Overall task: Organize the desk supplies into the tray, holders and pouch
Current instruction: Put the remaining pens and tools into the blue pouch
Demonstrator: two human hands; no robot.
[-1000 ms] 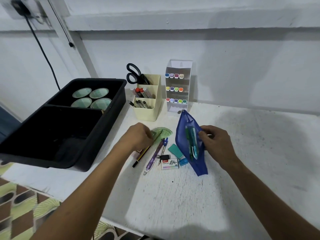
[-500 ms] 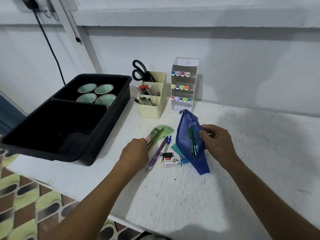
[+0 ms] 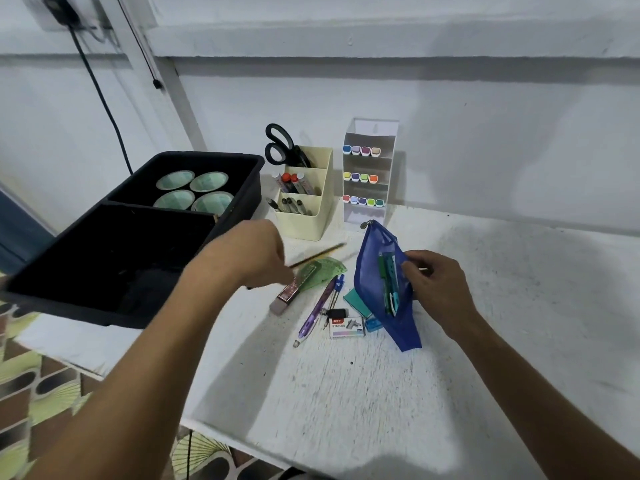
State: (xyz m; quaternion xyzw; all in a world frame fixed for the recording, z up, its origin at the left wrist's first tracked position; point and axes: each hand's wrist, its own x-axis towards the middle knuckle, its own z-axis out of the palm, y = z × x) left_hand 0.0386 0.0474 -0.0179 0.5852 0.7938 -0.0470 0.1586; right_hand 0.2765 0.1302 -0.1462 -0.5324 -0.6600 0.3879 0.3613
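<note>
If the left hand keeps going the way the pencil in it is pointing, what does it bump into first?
The left hand holds a pencil aimed up and right. Its tip points at the bare desk between the cream pen holder and the blue mesh pouch. The white marker rack probably comes first, though depth is unclear.

This looks like a home study corner rather than an office. The work surface is a rough, white-painted slab set against a plain painted wall, with a ledge running above it. A black cable drops from a wall socket at the upper left. Below the slab's edge, the floor shows patterned tiles in brown, green and cream, a domestic touch. Stationery marks it as a desk: a cream pen holder with scissors and markers, a white tiered rack of coloured markers, and a black two-part tray holding tape rolls.
</note>
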